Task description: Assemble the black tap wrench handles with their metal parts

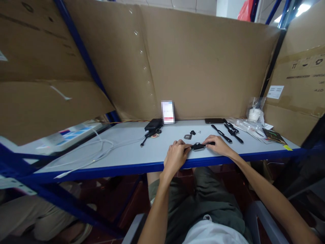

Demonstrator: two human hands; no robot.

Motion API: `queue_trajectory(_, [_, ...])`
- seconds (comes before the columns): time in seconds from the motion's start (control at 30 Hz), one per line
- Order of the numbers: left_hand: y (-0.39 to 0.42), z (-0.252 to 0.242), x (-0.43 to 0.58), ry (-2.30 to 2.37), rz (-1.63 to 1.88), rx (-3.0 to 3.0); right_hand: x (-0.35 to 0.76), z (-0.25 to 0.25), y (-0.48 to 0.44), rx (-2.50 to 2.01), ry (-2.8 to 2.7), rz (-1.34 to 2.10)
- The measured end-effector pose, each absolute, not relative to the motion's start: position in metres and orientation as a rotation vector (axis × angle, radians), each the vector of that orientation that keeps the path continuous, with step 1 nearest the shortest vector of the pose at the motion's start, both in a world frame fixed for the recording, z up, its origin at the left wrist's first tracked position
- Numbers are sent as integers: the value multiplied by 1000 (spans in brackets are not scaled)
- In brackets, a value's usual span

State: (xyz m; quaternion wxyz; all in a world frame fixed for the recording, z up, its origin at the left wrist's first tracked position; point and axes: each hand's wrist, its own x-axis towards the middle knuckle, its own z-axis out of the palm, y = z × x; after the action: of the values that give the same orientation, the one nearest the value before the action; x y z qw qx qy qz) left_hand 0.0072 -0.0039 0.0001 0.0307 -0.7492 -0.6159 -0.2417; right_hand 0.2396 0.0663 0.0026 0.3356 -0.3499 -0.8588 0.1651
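While my left hand [177,152] pinched one end of the black two-handled tool [198,146], probably a spokeshave, my right hand [217,143] grasped the other. I held it near the front edge of the pale grey table [149,154]; just beyond it lay a flat grey plate [188,137], a small black part [192,132] and tiny silvery pieces [199,131].

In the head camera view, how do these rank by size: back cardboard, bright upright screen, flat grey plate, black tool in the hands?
1. Back cardboard
2. Bright upright screen and black tool: unsure, since left hand and right hand partly cover the tool
3. Flat grey plate
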Motion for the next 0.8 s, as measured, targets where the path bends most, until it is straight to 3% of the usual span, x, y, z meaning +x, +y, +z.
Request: queue_trajectory(0.8, [-6, 4, 9, -1926, -691, -2287, 235, 5, 63, -949, -2287, 330])
